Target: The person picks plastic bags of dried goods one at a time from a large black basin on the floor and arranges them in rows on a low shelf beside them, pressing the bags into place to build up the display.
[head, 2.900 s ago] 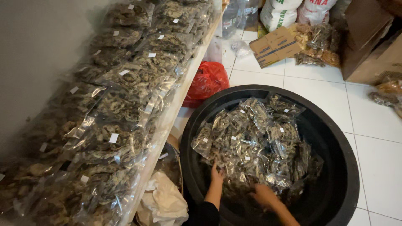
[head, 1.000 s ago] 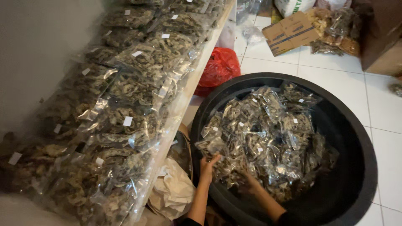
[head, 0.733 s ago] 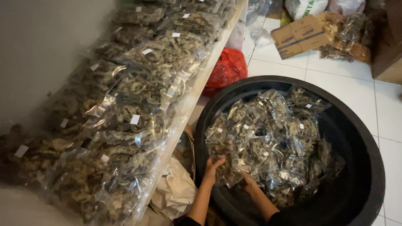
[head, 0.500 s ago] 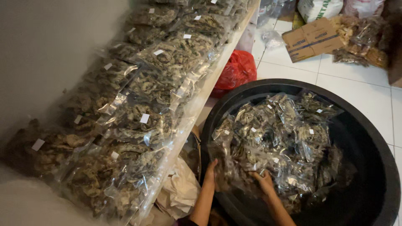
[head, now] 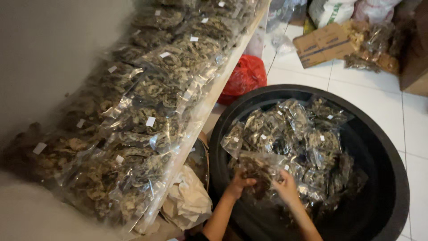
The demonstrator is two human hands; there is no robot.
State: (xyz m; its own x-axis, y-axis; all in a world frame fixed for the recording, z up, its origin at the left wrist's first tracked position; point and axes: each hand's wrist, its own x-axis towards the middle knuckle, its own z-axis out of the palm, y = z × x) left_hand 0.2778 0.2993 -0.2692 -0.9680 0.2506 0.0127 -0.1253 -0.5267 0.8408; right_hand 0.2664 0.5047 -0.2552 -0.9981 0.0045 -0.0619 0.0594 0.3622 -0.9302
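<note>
A big black round tub [head: 388,178] stands on the floor, heaped with clear plastic packets of dark dried pieces [head: 307,134]. My left hand [head: 240,184] and my right hand [head: 286,187] both grip one clear packet of brown dried pieces [head: 261,168], held just above the near side of the heap. On the left, a long shelf [head: 209,102] against the wall carries a thick row of similar filled packets with small white labels [head: 147,102].
A red plastic bag [head: 245,78] lies on the white tiled floor beyond the tub. Cardboard box [head: 323,44], sacks and more packets sit at the far right. Crumpled pale paper [head: 187,201] lies below the shelf.
The view has swung right and closer. My hands have gone from digging in the heap to lifting one packet out at its near edge.
</note>
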